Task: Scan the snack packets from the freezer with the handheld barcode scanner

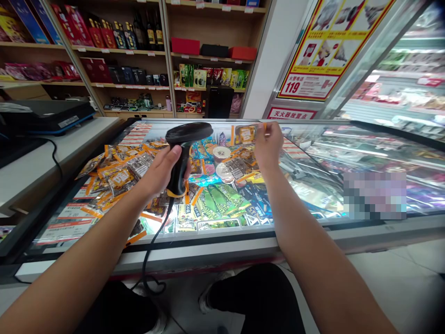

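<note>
Over a freezer's glass top, facing shelves, the left hand gripped a scanner, the right hand a packet.

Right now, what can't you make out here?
All head view:
Left grip: some fingers, hidden by the scanner.
Packet in right grip: fine print too small, right end partly covered by that grip.
Right side: whatever the pixelated patch covers.
Shelf tags: too small to read.
Black device: cut off by left edge.
</note>
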Motion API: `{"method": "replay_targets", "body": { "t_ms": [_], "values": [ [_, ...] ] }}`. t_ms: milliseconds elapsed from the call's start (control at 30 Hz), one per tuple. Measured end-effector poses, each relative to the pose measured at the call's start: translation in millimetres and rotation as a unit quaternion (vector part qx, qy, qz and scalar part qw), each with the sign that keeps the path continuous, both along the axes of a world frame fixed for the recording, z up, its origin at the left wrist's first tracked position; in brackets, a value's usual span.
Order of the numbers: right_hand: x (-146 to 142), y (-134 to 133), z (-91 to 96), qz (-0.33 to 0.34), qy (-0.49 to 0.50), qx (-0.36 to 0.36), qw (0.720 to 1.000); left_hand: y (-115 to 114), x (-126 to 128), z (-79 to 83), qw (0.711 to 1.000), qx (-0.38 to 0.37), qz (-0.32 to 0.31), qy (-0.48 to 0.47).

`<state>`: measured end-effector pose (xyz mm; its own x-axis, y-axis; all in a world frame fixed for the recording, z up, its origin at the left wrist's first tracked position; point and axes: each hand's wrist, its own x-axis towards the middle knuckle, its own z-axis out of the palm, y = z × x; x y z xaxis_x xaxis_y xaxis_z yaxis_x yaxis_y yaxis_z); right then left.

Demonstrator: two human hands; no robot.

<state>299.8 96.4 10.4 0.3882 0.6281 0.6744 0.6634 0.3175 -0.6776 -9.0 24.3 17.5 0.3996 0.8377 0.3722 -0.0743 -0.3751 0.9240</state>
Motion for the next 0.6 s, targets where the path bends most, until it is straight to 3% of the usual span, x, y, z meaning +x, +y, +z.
{"method": "replay_targets", "body": {
  "t_ms": [67,100,167,267,300,367,467,533,600],
  "values": [
    [13.0,0.1,0.3,-0.033,-0.064,0.020,0.997,2.2,0.5,2.5,0.999,0.004,0.020,-0.029],
    [16.3,-0.2,0.0,-0.011,-0.079,0.007,0.997,2.8,0.7,3.5,0.999,0.005,0.028,-0.036],
    [16.5,-1.2,-1.3,0.020,-0.135,-0.050,0.989,3.4,0.6,4.7,0.999,0.003,0.039,-0.038],
    [4.4,-4.7,-4.6,0.041,-0.239,-0.195,0.951,3.3,0.0,5.1,0.998,-0.002,0.048,-0.036],
    [-2.0,-6.6,-6.3,0.044,-0.265,-0.219,0.938,3.1,-0.1,5.2,0.998,-0.003,0.050,-0.036],
    [-17.8,-11.1,-11.6,0.067,-0.288,-0.202,0.934,2.5,0.1,5.6,0.998,-0.004,0.052,-0.033],
    [-48.1,-18.2,-23.2,0.185,-0.306,-0.137,0.924,1.3,1.4,6.4,0.998,-0.004,0.052,-0.023],
    [-69.9,-21.9,-31.1,0.286,-0.339,-0.132,0.887,0.9,2.2,6.5,0.999,-0.004,0.050,-0.022],
    [-87.5,-23.5,-36.5,0.345,-0.365,-0.159,0.850,1.2,2.2,6.0,0.999,-0.003,0.045,-0.023]
  ]
}}
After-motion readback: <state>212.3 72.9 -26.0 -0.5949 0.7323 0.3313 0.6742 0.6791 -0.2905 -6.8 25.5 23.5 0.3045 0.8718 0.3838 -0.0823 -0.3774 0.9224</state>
